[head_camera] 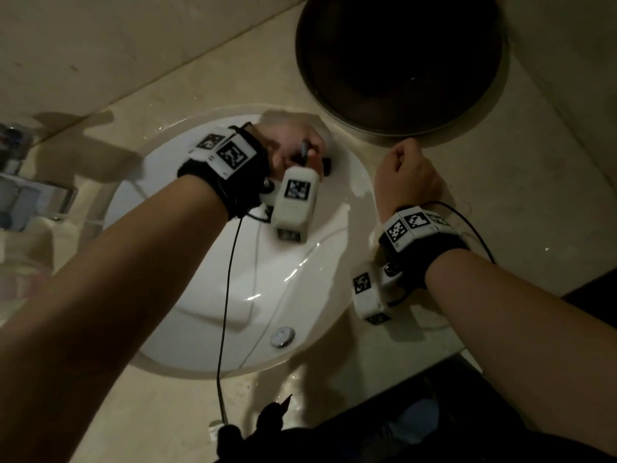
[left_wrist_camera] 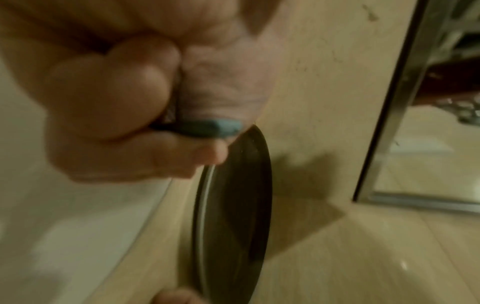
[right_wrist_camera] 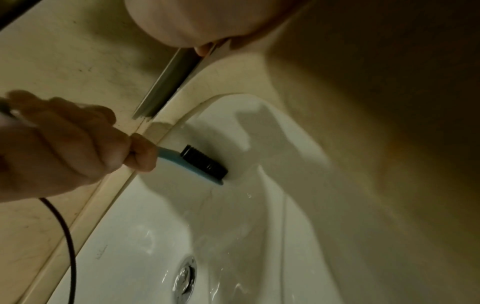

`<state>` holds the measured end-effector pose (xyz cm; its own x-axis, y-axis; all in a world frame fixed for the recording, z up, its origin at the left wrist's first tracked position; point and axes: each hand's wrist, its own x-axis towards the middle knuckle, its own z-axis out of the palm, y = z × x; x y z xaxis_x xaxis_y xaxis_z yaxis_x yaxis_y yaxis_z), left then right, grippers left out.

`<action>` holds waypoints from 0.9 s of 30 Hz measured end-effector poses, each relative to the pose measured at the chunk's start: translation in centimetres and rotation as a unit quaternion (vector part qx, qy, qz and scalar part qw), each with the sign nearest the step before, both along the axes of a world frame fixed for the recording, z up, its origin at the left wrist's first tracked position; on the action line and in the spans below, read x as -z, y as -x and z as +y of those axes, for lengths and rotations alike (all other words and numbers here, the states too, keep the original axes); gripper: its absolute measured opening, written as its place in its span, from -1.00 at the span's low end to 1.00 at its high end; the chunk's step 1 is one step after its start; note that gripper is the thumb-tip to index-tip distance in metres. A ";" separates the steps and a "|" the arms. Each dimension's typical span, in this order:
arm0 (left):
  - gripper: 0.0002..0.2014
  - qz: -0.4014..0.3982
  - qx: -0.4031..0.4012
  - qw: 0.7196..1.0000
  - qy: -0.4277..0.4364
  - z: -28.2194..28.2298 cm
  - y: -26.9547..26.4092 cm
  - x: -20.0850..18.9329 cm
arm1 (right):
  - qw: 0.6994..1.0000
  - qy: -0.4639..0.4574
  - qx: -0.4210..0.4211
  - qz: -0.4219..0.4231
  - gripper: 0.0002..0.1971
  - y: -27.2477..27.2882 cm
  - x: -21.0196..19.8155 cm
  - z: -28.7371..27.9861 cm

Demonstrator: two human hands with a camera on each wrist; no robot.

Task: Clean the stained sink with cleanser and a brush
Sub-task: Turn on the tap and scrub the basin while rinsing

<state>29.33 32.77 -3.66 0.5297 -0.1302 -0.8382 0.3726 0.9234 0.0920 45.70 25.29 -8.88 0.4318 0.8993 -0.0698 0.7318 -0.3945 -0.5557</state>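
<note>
My left hand reaches into the white sink and grips a brush by its blue handle. The left wrist view shows my fingers curled tight round the handle end. In the right wrist view the brush has black bristles that press against the basin's upper wall, just under the rim. My right hand is a closed fist that rests on the beige counter right of the basin, with nothing seen in it. No cleanser container is in view.
A large dark round bowl stands on the counter behind the sink, close to both hands. The chrome drain sits at the near side of the wet basin. Blurred items stand at the far left. A mirror frame rises behind.
</note>
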 end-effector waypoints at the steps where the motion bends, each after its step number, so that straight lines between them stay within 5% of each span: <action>1: -0.86 -0.037 0.046 0.998 0.038 -0.2 0.1 0.5 | 1.000 -0.002 -0.001 -0.001 -0.78 0.0 0.0 0.0; 5: -0.72 0.094 0.038 0.991 -0.088 -1.9 -0.2 -0.9 | 1.000 0.010 0.001 0.011 -0.78 0.0 -0.6 -0.1; 7: -0.64 0.140 -0.080 0.975 -0.153 -1.8 0.2 -0.3 | 1.000 0.020 -0.001 0.008 -0.77 -0.1 -0.9 -0.2; 10: -0.52 0.204 -0.259 0.914 -0.236 -0.6 1.4 0.6 | 1.000 0.026 -0.004 0.006 -0.77 -0.2 -1.0 -0.2; 12: -0.49 0.232 -0.272 0.885 -0.299 -0.2 2.8 0.8 | 1.000 0.025 -0.004 0.009 -0.77 -0.1 -1.0 -0.2; 16: -0.63 0.231 -0.279 0.882 -0.302 -0.3 5.3 1.3 | 1.000 0.023 -0.002 0.007 -0.76 0.0 -0.9 -0.1; 19: -0.76 0.256 -0.262 0.879 -0.304 -0.2 3.4 1.3 | 1.000 0.022 -0.005 0.005 -0.78 -0.1 -0.8 -0.1; 22: -0.87 0.013 -0.097 0.965 -0.242 0.2 1.3 -0.2 | 1.000 0.025 -0.006 0.014 -0.79 -0.2 -0.7 -0.1; 23: -0.90 -0.046 -0.046 0.960 -0.272 0.1 1.0 -1.0 | 1.000 0.024 -0.007 0.017 -0.79 -0.2 -0.7 -0.1; 25: -0.52 0.064 -0.002 0.949 -0.309 -1.7 0.7 -0.2 | 1.000 0.020 -0.005 0.020 -0.79 -0.2 -0.8 -0.1; 27: -0.52 0.123 0.022 0.945 -0.301 -4.0 -0.4 -1.0 | 1.000 0.017 -0.001 0.017 -0.78 -0.2 -0.8 -0.1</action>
<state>29.70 28.72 -2.64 0.3138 0.3924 -0.8646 0.4885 0.7141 0.5014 45.88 25.17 -8.10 0.4266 0.8970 -0.1159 0.7133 -0.4125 -0.5666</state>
